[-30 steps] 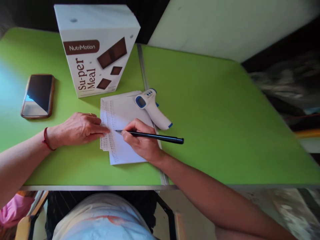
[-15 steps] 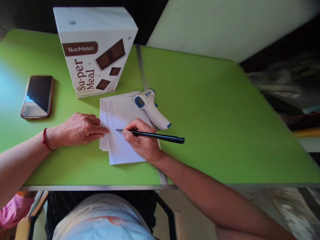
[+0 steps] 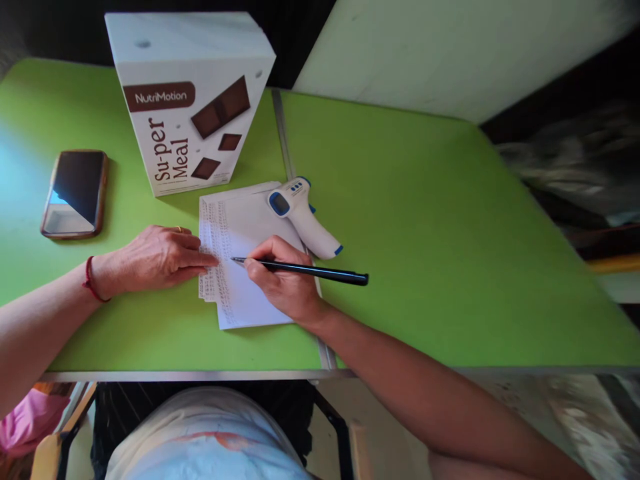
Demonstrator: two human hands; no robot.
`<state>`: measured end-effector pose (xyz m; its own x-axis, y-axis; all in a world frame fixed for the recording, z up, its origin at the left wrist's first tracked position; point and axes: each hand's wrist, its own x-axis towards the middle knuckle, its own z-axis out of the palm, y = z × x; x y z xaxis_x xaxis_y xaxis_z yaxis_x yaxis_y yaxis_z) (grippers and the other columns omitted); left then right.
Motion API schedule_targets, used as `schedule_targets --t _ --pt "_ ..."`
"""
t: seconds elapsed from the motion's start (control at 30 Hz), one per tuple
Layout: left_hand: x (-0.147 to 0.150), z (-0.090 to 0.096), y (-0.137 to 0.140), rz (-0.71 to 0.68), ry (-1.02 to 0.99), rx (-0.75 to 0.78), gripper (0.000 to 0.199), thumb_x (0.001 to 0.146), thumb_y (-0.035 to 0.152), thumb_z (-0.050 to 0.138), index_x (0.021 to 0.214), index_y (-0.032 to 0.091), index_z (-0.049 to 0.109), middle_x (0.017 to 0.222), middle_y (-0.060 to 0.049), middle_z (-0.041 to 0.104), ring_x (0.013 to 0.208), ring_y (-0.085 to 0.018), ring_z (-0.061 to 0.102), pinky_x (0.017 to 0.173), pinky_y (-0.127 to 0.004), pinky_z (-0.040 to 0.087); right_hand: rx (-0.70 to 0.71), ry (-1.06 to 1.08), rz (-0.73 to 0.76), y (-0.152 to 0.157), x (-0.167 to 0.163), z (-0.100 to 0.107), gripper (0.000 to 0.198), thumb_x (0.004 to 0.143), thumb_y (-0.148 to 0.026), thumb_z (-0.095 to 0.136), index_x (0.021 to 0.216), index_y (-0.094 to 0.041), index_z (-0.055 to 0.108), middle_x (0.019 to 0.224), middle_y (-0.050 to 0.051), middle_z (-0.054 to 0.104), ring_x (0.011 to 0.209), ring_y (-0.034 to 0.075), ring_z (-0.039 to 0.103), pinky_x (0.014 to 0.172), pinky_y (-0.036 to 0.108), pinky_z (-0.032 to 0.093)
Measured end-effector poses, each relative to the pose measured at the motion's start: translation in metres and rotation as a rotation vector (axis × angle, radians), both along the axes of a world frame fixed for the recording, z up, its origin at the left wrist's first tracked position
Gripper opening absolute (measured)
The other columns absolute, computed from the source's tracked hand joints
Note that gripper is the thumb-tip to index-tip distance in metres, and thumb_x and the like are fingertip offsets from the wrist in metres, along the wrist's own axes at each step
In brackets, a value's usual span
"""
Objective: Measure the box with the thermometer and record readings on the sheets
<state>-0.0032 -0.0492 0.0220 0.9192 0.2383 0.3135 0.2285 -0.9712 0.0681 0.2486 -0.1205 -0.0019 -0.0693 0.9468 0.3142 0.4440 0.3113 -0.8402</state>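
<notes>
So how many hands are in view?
2: the left hand, over the left edge of the paper, and the right hand, right of that, holding the pen.

the smooth green counter (image 3: 425,233) is crossed by a grey strip (image 3: 283,137). on it stands a tall white cardboard box (image 3: 193,107) with brown print; left of it lies a rectangular brown-cased phone (image 3: 75,193) with a dark screen, and in front, white paper sheets (image 3: 250,223), a white-and-blue plastic thermometer gun (image 3: 309,220) overlapping their right edge.
</notes>
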Motion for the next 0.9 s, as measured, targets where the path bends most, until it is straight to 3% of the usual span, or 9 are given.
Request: schedule_targets --t 0.9 --pt "-0.0017 -0.0002 0.0011 0.02 0.053 -0.047 0.035 0.114 0.034 0.046 0.123 0.022 0.079 0.09 -0.006 0.077 0.078 -0.018 0.07 0.065 -0.027 0.049 -0.073 0.02 0.033 -0.0011 -0.0013 0.0027 0.016 0.083 -0.032 0.064 0.072 -0.026 0.055 0.058 -0.006 0.056 0.05 0.011 0.045 0.049 0.025 0.04"
